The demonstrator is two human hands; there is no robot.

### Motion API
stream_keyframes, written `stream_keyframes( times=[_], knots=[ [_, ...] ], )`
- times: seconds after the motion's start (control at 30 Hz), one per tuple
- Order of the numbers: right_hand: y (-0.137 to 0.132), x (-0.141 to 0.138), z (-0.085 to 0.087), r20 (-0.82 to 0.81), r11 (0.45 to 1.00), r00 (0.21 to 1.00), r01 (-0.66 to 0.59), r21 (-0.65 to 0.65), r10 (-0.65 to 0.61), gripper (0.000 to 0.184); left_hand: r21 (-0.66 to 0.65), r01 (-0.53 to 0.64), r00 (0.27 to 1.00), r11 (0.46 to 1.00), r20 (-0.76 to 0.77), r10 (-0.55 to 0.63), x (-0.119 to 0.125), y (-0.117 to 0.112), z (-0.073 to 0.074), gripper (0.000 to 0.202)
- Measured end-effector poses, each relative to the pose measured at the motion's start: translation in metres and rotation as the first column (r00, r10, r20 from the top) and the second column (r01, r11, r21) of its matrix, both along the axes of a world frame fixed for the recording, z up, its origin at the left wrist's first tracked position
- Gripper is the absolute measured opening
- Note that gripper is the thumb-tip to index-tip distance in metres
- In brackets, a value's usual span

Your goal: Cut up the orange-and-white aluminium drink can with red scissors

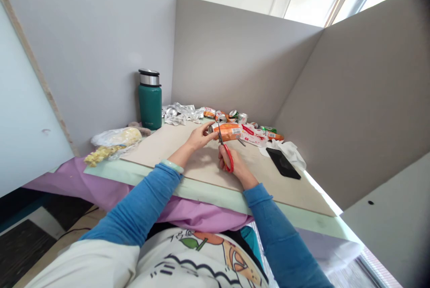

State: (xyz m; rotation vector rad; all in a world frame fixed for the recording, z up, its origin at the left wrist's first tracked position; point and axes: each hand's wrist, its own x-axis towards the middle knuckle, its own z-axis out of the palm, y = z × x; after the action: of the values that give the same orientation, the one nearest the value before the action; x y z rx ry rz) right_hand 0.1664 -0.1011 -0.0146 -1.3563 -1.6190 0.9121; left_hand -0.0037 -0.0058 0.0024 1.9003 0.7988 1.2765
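My left hand point(200, 137) grips one end of an orange drink can point(228, 131) lying on its side over the light wooden board point(188, 153). My right hand point(234, 165) is closed round the red handles of a pair of scissors point(225, 148). Their blades point up and meet the can near its left end. Both arms wear blue sleeves, and a pale green bangle sits on the left wrist.
A green thermos point(149, 100) stands at the back left. Cut silver metal scraps point(181, 113) and several crushed cans point(235, 117) lie along the back. A black phone point(282, 162) rests on white tissue at the right. A plastic bag of yellow bits point(112, 142) lies left. Grey partition walls enclose the desk.
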Motion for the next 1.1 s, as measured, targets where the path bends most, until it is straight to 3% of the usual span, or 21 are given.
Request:
stream_keyframes(
  times=[0.2, 0.5, 0.77, 1.1],
  knots=[
    [0.003, 0.000, -0.003, -0.023, 1.000, 1.000, -0.003, 0.003, 0.003, 0.047, -0.084, 0.070, 0.997, 0.994, 0.025, -0.068, 0.001, 0.002, -0.001, 0.074],
    [0.004, 0.002, -0.006, -0.040, 1.000, 0.999, -0.011, 0.008, 0.011, 0.050, -0.118, 0.057, 0.998, 0.991, 0.010, -0.056, 0.001, 0.002, 0.001, 0.073],
    [0.004, 0.001, -0.005, -0.036, 1.000, 0.999, -0.011, 0.014, 0.012, 0.052, -0.106, 0.029, 0.999, 0.994, -0.013, -0.031, 0.000, -0.001, 0.003, 0.073],
    [0.008, 0.003, -0.012, -0.055, 0.996, 0.996, -0.064, 0.061, 0.068, 0.056, -0.079, 0.062, 0.996, 0.995, 0.066, -0.057, 0.000, 0.002, 0.001, 0.072]
  ],
)
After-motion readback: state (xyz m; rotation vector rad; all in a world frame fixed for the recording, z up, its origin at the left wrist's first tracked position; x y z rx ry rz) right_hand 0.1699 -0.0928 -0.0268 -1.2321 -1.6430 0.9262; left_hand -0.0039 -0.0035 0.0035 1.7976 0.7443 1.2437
